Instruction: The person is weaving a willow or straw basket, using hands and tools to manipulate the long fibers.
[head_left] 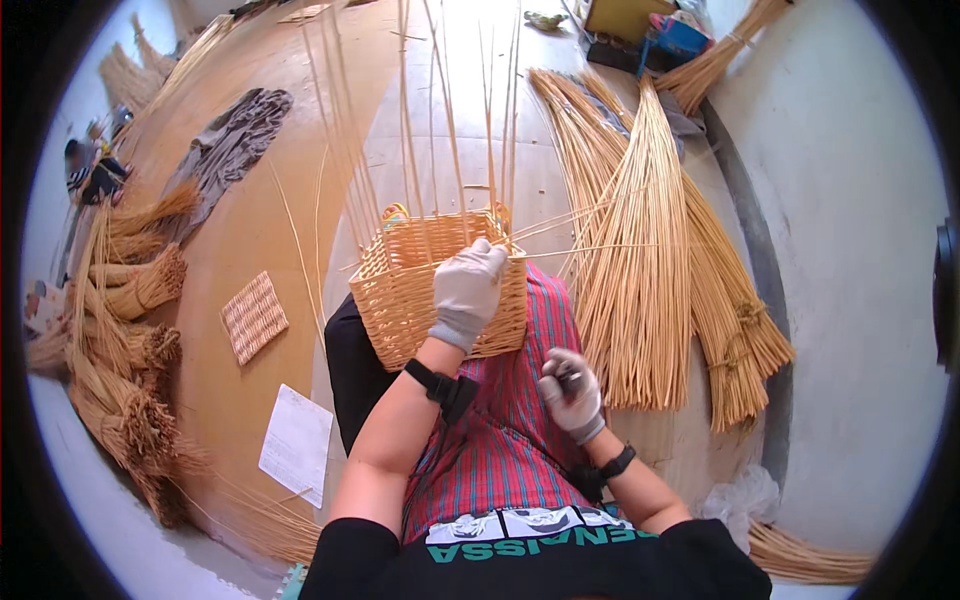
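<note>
A half-woven wicker basket (400,320) rests on my lap, with long thin upright stakes (408,130) rising from its rim. My left hand (467,292), in a pale glove, is closed at the near rim, fingers pinched on a wicker strand there. Loose weaving strands (560,228) run out to the right from beside those fingers. Lower, by my right thigh and apart from the basket, my right hand (575,410) is gloved too. Its fingers are curled round a small dark object (569,376), whose kind I cannot make out. A striped red cloth (500,410) covers my lap.
Long wicker bundles (640,290) lie on the floor at right, beside the wall. More tied bundles (140,350) are stacked at left. A square woven panel (254,316), a white paper sheet (296,445) and a dark crumpled cloth (232,150) lie left. Another person (95,175) sits far left.
</note>
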